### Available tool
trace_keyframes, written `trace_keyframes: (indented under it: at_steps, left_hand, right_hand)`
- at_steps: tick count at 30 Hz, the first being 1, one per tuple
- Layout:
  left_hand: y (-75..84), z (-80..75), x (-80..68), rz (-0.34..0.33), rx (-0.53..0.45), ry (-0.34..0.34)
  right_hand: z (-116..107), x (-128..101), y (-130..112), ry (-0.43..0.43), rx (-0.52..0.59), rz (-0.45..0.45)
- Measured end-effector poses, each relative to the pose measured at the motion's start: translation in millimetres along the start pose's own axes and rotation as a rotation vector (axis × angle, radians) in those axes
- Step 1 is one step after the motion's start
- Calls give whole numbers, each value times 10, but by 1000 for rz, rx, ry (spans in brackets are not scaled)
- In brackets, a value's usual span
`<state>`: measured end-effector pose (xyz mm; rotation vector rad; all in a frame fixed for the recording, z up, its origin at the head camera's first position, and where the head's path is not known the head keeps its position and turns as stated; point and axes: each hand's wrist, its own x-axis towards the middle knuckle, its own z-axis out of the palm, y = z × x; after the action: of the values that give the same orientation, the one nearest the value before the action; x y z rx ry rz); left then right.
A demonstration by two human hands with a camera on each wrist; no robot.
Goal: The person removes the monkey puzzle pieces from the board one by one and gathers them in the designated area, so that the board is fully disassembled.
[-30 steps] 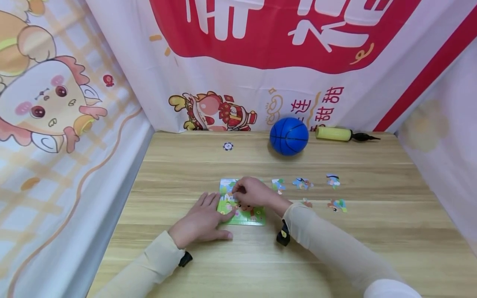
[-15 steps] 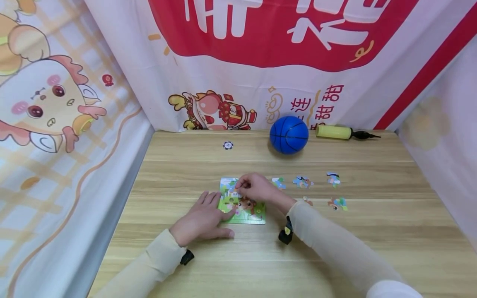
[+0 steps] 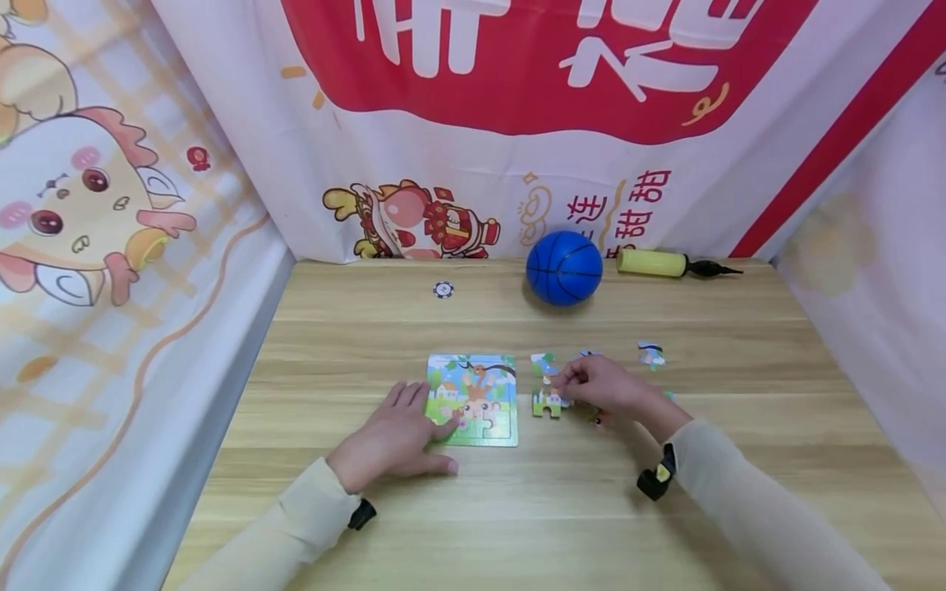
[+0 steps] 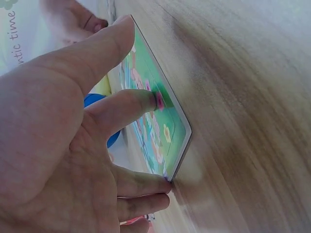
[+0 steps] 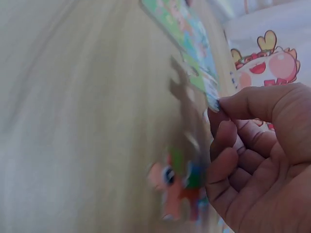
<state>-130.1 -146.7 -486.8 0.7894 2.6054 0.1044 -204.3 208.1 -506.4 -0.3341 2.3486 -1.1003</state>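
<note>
A green cartoon puzzle board [image 3: 473, 400] lies flat on the wooden table [image 3: 517, 509]. My left hand [image 3: 392, 439] rests flat beside it, fingers straight, fingertips [image 4: 155, 99] pressing the board's [image 4: 160, 131] near left corner. My right hand [image 3: 599, 386] is to the right of the board and pinches a green puzzle piece [image 3: 548, 403] by its edge. In the right wrist view the thumb and forefinger [image 5: 243, 109] hold that piece [image 5: 201, 82] above the table, with another loose piece [image 5: 177, 187] blurred below.
Loose puzzle pieces [image 3: 651, 355] lie right of the board, one [image 3: 544, 364] just above the held piece. A blue ball [image 3: 565, 268] and a yellow pump [image 3: 654, 263] sit at the table's back edge, a small round token [image 3: 443, 289] further left. Printed cloth walls enclose three sides.
My right hand left the top of the board and moved right, where it now pinches a green piece. The board is uncovered. The left hand stayed put.
</note>
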Motion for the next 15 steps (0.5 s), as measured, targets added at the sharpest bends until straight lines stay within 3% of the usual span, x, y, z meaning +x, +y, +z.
trace_keyframes:
  at_steps: [3, 15]
  left_hand:
    - [6, 1, -9, -6, -13, -5]
    - [32, 9, -5, -17, 16, 16]
  right_hand:
    - [38, -37, 82, 9, -9, -25]
    - [49, -58, 36, 35, -88, -59]
